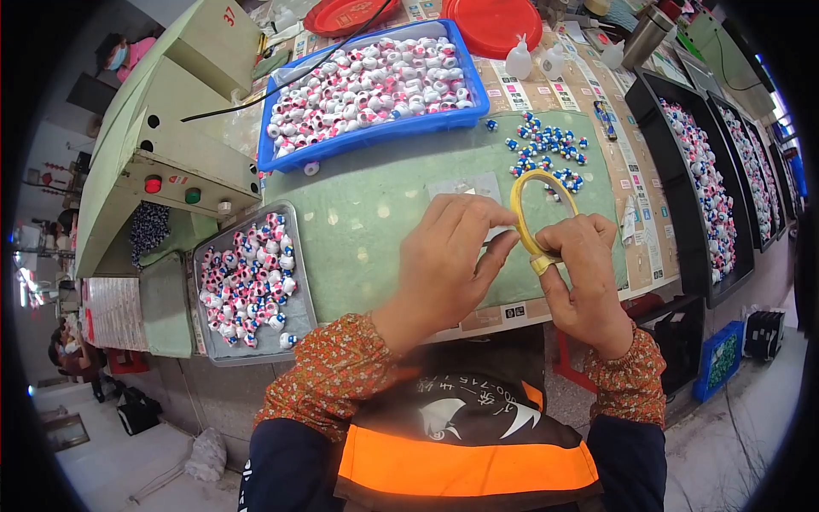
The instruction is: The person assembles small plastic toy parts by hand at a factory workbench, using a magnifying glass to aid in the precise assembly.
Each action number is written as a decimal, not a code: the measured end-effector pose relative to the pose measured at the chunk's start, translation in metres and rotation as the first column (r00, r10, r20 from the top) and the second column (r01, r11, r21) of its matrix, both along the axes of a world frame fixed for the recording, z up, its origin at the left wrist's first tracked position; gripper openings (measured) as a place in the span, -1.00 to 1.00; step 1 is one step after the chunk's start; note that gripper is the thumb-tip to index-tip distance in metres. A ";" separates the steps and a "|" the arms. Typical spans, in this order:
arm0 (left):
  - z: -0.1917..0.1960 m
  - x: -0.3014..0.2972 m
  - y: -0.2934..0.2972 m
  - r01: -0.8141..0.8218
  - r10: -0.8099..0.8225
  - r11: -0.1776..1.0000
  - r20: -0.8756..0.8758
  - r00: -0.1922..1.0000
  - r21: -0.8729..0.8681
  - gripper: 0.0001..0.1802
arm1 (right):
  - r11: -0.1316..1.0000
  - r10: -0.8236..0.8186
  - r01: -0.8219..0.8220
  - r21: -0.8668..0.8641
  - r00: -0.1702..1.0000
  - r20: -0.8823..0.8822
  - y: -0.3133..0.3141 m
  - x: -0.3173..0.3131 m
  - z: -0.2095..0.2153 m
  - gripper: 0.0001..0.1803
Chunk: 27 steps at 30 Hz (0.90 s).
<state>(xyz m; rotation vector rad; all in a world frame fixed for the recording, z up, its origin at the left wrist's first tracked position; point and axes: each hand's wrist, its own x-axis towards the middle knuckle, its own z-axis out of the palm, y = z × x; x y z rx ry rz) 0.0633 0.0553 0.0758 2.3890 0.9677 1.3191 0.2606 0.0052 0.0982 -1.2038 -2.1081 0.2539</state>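
Note:
In my right hand (584,277) is a roll of yellow tape (523,224), stood on edge, its lower part pinched between thumb and bent fingers. A short flap of yellow tape (543,263) sticks out beside the right thumb. My left hand (456,260) brings the tips of its thumb and index finger together at the roll's left rim; a gap shows between them farther back. Beneath the hands lies a green work mat (358,230) with a small grey plate (478,186), partly covered by the left hand. Beyond the roll, small blue-and-white figure pieces (550,141) lie loosely scattered.
A blue crate (266,141) of white-and-pink pieces stands at the back. A metal tray (309,299) of similar parts lies left, beside a pale-green machine (183,162) with red and green buttons. Black trays (674,192) line the right. White squeeze bottles (519,61) and a red lid (490,26) stand behind.

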 end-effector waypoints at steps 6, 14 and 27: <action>0.000 0.005 -0.006 0.009 -0.008 0.995 0.011 1.000 -0.101 -0.77 | 0.999 -0.038 0.038 0.004 0.999 0.032 -0.002 -0.002 0.001 -0.64; -0.007 0.006 -0.012 0.072 -0.014 0.917 0.150 0.989 -0.392 -0.78 | 0.997 -0.083 0.083 -0.002 0.996 0.014 -0.001 -0.002 0.001 -0.66; -0.010 0.012 -0.009 0.103 -0.043 0.939 0.184 0.982 -0.329 -0.78 | 0.999 -0.047 0.047 0.006 0.997 0.066 -0.003 -0.005 -0.002 -0.63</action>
